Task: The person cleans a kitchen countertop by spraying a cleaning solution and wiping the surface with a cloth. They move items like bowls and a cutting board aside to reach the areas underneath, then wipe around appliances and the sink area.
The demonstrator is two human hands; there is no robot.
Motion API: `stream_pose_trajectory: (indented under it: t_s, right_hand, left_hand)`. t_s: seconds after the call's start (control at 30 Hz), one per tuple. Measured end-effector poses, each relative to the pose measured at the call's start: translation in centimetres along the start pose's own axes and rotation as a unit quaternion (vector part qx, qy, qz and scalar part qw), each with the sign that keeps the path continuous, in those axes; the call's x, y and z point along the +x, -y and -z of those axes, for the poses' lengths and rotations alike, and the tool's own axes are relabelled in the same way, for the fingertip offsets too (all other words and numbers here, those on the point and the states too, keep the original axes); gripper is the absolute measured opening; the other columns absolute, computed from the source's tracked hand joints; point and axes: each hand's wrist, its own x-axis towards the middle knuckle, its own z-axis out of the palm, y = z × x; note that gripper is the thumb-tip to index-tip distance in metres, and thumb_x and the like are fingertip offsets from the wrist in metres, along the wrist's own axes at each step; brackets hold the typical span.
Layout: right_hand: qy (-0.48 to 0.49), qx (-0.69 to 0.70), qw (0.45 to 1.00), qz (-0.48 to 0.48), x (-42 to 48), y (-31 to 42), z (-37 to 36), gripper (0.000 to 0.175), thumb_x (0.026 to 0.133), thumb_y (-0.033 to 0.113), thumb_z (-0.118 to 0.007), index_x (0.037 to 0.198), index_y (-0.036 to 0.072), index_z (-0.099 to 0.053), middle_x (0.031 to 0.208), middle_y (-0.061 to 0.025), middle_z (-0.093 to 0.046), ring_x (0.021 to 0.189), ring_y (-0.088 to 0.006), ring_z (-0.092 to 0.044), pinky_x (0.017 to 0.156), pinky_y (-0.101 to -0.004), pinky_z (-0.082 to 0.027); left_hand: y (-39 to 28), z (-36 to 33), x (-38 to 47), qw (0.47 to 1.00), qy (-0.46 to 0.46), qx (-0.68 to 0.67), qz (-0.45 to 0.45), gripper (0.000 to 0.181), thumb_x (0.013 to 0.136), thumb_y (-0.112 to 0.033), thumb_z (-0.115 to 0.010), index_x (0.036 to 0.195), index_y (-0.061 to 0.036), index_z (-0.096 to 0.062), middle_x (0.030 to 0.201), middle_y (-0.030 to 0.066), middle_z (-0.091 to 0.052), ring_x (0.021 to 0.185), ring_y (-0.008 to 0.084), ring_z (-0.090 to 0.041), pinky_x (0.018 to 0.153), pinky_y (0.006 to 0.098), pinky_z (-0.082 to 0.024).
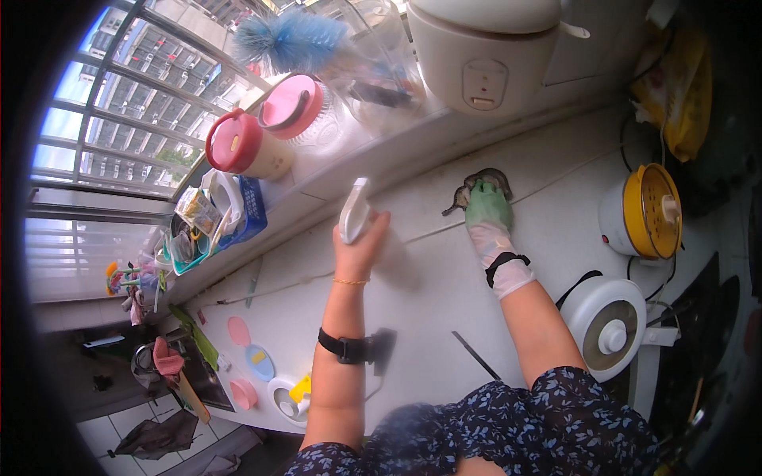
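Observation:
In my left hand (364, 241), bare and wearing a thin bracelet, is a white handled tool (355, 211), held over the pale countertop (417, 309); its working end is hard to make out. My right hand (489, 205) wears a green and whitish glove with a black band at the wrist. It presses a crumpled dark grey cloth (461, 195) flat on the counter near the raised ledge. The fingertips are partly sunk in the cloth.
A rice cooker (488, 59), pink-lidded containers (235, 143) and a blue basket (253, 208) line the window ledge. To the right stand a yellow-lidded pot (652, 211) and a white pan with a glass lid (604, 330). A dark strip (476, 356) lies near my body.

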Motion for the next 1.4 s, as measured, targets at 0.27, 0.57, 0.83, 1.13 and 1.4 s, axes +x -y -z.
stream_pose_trajectory:
  t_s: [0.27,0.57,0.83,1.13,1.4]
  right_hand:
    - [0.051,-0.132,0.981,0.133,-1.3,2.7,4.0,0.031,0.085,0.015,-0.052,0.113,0.004,-0.06,0.119,-0.0197,-0.057,0.111,-0.0348,-0.055,0.09,-0.0448,-0.048]
    - [0.157,0.124,0.957,0.21,-4.7,17.0,-8.2,0.03,0.084,0.014,-0.051,0.113,0.007,-0.059,0.116,-0.019,-0.056,0.107,-0.0336,-0.055,0.088,-0.0436,-0.046]
    - [0.143,-0.029,0.966,0.213,4.7,2.1,-3.2,0.031,0.083,0.015,-0.054,0.111,0.006,-0.059,0.112,-0.0197,-0.058,0.103,-0.0346,-0.056,0.086,-0.0431,-0.046]
    - [0.104,0.053,0.986,0.119,-1.1,12.3,-7.5,0.029,0.08,0.017,-0.057,0.107,0.005,-0.061,0.107,-0.0202,-0.06,0.099,-0.0372,-0.058,0.083,-0.046,-0.049]
    - [0.106,0.032,0.988,0.107,4.7,-0.3,-2.4,0.031,0.08,0.018,-0.06,0.109,0.006,-0.061,0.114,-0.0195,-0.058,0.104,-0.0373,-0.056,0.088,-0.0457,-0.047]
  left_hand:
    - [0.3,1.6,0.5,0.998,0.008,0.062,-0.017,0.031,0.078,-0.013,-0.078,0.105,-0.0054,-0.065,0.097,0.0021,-0.066,0.085,0.0104,-0.06,0.079,0.028,-0.048]
    - [4.4,5.8,-2.1,0.99,-0.099,0.038,-0.088,0.028,0.079,-0.014,-0.074,0.103,-0.003,-0.066,0.091,0.0022,-0.066,0.08,0.0097,-0.058,0.075,0.0256,-0.048]
    - [5.9,7.8,-3.4,0.982,-0.14,0.016,-0.125,0.022,0.08,-0.007,-0.069,0.102,-0.004,-0.066,0.092,0.0044,-0.068,0.082,0.0119,-0.061,0.076,0.0266,-0.048]
    - [7.0,7.2,-5.3,0.969,-0.163,0.032,-0.181,0.021,0.082,-0.001,-0.063,0.103,-0.0014,-0.064,0.098,0.0088,-0.068,0.089,0.0177,-0.064,0.081,0.0303,-0.05]
    - [8.4,7.8,-6.0,0.963,-0.13,0.055,-0.228,0.026,0.085,0.002,-0.059,0.111,0.0026,-0.053,0.105,0.0121,-0.058,0.099,0.021,-0.057,0.092,0.0361,-0.046]
